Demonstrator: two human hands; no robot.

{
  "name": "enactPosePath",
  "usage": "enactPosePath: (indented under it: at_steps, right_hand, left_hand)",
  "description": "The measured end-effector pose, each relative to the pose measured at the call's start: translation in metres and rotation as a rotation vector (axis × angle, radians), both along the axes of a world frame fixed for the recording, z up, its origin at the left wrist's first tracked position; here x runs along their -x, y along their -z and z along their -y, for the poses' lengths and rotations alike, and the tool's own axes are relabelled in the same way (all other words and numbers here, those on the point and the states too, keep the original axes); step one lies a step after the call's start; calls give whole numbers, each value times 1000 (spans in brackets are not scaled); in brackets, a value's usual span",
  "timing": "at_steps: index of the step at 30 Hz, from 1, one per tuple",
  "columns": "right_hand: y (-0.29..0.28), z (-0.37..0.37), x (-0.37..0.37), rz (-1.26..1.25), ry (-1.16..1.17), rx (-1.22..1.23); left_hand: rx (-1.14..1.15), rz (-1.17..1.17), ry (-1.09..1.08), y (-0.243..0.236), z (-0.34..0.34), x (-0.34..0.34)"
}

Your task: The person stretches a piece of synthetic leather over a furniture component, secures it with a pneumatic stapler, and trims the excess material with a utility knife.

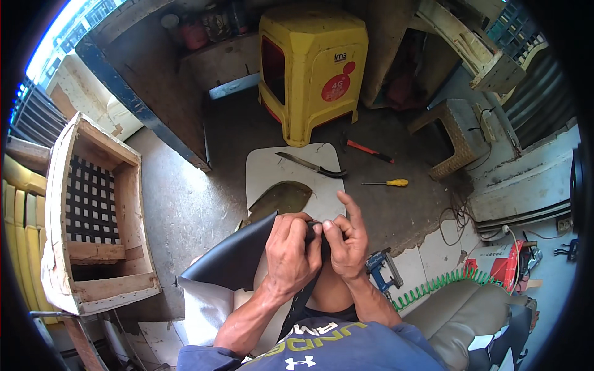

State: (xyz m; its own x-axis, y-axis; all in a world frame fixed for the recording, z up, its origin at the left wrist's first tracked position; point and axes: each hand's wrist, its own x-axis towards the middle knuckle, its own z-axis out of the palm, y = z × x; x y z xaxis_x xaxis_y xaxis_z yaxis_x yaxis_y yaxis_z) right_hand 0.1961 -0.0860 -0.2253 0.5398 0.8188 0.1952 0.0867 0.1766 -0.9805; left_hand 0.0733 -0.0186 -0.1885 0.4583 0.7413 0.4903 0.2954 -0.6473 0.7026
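Note:
Over my lap lies a sheet of black leather-like upholstery material (230, 258) with a pale underside (205, 309). My left hand (288, 252) is closed on its edge, fingers bent and thumb pressed down. Right beside it, my right hand (348, 246) pinches the same dark edge between thumb and forefinger, one finger raised. Whether something small sits between the fingertips is hidden. Beyond my hands, a white board (258, 168) on the floor carries a long knife (309, 164) with a dark handle and a dark olive curved piece (283, 199).
A hammer (370, 151) and a yellow-handled screwdriver (390, 183) lie right of the board. A blue staple gun (385, 272) with a green coiled hose (433, 287) rests by my right forearm. A yellow stool (314, 74) stands ahead; a wooden frame with black webbing (93, 201) is left.

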Motion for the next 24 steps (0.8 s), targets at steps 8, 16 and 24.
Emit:
enactPosePath:
  at_steps: [8, 16, 24]
  right_hand:
    - [115, 75, -80, 5, 279, 769]
    - [265, 252, -95, 751, 197, 1434]
    - [203, 197, -151, 602, 262, 1186]
  left_hand:
    - [81, 48, -84, 14, -22, 11]
    - [182, 18, -48, 10, -27, 13]
    - [141, -5, -25, 11, -30, 8]
